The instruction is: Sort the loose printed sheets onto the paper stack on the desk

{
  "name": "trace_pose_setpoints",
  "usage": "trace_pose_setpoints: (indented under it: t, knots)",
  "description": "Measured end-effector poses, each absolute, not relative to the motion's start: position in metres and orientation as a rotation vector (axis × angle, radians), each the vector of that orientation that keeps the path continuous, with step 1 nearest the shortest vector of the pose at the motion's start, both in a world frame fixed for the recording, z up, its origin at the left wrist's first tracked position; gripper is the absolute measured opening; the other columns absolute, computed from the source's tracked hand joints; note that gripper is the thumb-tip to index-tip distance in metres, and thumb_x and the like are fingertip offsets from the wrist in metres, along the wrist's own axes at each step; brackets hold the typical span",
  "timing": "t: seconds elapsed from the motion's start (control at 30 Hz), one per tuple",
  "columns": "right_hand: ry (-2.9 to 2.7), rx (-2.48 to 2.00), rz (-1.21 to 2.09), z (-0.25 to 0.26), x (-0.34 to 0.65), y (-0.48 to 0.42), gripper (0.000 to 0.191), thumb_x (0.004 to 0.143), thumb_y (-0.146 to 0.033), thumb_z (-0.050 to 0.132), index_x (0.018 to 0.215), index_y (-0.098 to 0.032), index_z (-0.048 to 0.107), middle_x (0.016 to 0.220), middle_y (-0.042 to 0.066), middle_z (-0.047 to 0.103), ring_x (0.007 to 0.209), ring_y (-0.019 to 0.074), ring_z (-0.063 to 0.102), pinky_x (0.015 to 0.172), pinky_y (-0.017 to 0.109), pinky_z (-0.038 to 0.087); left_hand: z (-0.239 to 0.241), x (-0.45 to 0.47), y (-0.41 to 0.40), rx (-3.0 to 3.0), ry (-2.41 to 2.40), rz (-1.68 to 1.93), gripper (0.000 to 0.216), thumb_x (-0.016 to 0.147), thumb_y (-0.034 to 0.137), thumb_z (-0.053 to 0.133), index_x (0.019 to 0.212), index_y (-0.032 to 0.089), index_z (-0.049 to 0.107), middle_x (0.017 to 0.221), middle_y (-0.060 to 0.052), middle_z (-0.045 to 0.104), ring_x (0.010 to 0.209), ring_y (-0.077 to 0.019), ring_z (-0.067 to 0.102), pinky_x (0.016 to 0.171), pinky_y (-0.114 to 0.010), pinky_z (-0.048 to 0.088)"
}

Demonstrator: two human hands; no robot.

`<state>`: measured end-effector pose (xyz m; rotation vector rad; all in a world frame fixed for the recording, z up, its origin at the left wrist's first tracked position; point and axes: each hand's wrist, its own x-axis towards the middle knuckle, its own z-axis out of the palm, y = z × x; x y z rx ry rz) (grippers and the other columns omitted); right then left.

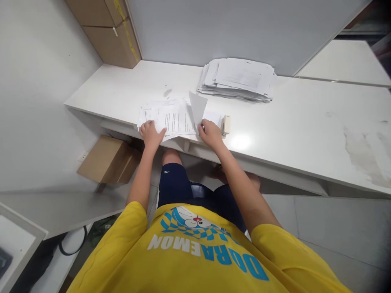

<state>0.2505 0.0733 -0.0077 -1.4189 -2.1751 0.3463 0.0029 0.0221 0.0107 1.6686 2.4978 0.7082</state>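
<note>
1. Head view, place: the printed sheets (175, 119) lay in a loose, uneven stack near the front edge of the white desk (293, 122), with a pale stapler (226, 125) just beside the right hand and a thick paper pile (244, 77) farther back
2. Head view, left hand: the left hand (152, 135) was spread over the near left part of the stack, its thumb apart from its fingers
3. Head view, right hand: the right hand (209, 132) pinched the near end of a raised sheet (198, 106), which stood up from the stack at a slant; the fingertips were small, so whether they held one leaf or several could not be told
4. Head view, handling: the paper looked light and limp, easy to crease or tear, and apt to slide leaf over leaf
5. Head view, grip: a free edge or corner seemed best for a gentle pinch, with the other palm steadying the stack
</note>
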Motion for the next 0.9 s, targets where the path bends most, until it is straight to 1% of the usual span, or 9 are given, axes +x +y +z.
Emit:
trace_pose_setpoints:
  t: [0.17,0.3,0.4,0.5,0.57,0.67,0.73,0.8,0.9]
  knots:
    - [-2.103,-1.315,0.41,-0.011,0.256,0.073,0.017,0.096,-0.033,0.036,0.082,-0.024,0.043,0.079,0.007,0.058,0.078,0.0234,0.051,0.066,0.032,0.033,0.014,-0.003,0.037,1.637,2.5,0.671,0.041,0.081,0.036,0.069,0.115,0.015,0.06,0.133,-0.018,0.055,0.135,-0.0382,0.038,0.116,-0.054,0.026]
    - [-2.205,-1.14,0.388,-0.014,0.257,0.077,0.016,0.094,-0.032,0.037,0.086,-0.023,0.047,0.089,0.011,0.061,0.087,0.026,0.053,0.076,0.036,0.039,0.003,-0.001,0.032,1.878,2.351,0.763,0.019,0.091,0.028,0.052,0.103,0.017,0.062,0.118,-0.015,0.061,0.125,-0.0323,0.047,0.112,-0.047,0.033]
    - [-2.34,-0.938,0.373,-0.01,0.256,0.075,0.019,0.093,-0.031,0.037,0.091,-0.021,0.053,0.101,0.015,0.064,0.099,0.0282,0.055,0.088,0.041,0.042,-0.001,0.013,0.017,1.924,2.158,0.979,0.023,0.093,0.031,0.048,0.102,0.017,0.063,0.114,-0.015,0.064,0.12,-0.0301,0.052,0.11,-0.046,0.037]
    - [-2.371,-0.822,0.429,-0.002,0.254,0.06,0.025,0.095,-0.032,0.035,0.098,-0.02,0.057,0.112,0.016,0.065,0.11,0.0272,0.056,0.097,0.043,0.042,0.001,0.03,0.0,1.636,1.842,1.413,0.042,0.089,0.046,0.058,0.122,0.02,0.057,0.124,-0.014,0.062,0.121,-0.0265,0.055,0.108,-0.043,0.043]
    - [-2.404,-0.756,0.472,-0.002,0.254,0.045,0.025,0.096,-0.031,0.037,0.1,-0.02,0.059,0.117,0.015,0.066,0.113,0.0261,0.057,0.1,0.043,0.043,0.004,0.038,-0.008,1.259,1.557,1.611,0.06,0.086,0.056,0.061,0.135,0.025,0.048,0.125,-0.011,0.061,0.115,-0.0229,0.061,0.1,-0.039,0.05]
    - [-2.479,-0.746,0.472,-0.008,0.252,0.023,0.026,0.095,-0.03,0.042,0.108,-0.019,0.062,0.126,0.015,0.065,0.12,0.027,0.057,0.105,0.046,0.043,0.01,0.039,-0.014,0.816,1.231,1.622,0.062,0.085,0.065,0.055,0.133,0.025,0.051,0.121,-0.01,0.064,0.101,-0.0199,0.067,0.083,-0.034,0.058]
    - [-2.532,-0.776,0.446,-0.013,0.251,0.013,0.033,0.095,-0.031,0.047,0.121,-0.018,0.061,0.14,0.016,0.058,0.132,0.029,0.051,0.113,0.051,0.036,0.011,0.035,-0.015,0.747,1.173,1.556,0.057,0.083,0.06,0.062,0.125,0.022,0.057,0.122,-0.011,0.066,0.097,-0.0204,0.069,0.074,-0.03,0.06]
    - [-2.59,-0.794,0.444,-0.015,0.251,0.007,0.042,0.094,-0.027,0.047,0.135,-0.019,0.054,0.152,0.014,0.047,0.143,0.0294,0.041,0.119,0.055,0.027,0.011,0.033,-0.015,0.766,1.236,1.479,0.053,0.077,0.047,0.074,0.119,0.018,0.062,0.117,-0.012,0.069,0.091,-0.0205,0.07,0.067,-0.028,0.06]
    - [-2.607,-0.783,0.502,-0.011,0.253,0.0,0.051,0.095,-0.024,0.045,0.145,-0.022,0.046,0.158,0.011,0.039,0.149,0.0279,0.033,0.123,0.058,0.019,0.007,0.034,-0.018,0.757,1.406,1.446,0.046,0.069,0.027,0.08,0.11,0.013,0.066,0.104,-0.011,0.074,0.079,-0.0184,0.069,0.063,-0.026,0.059]
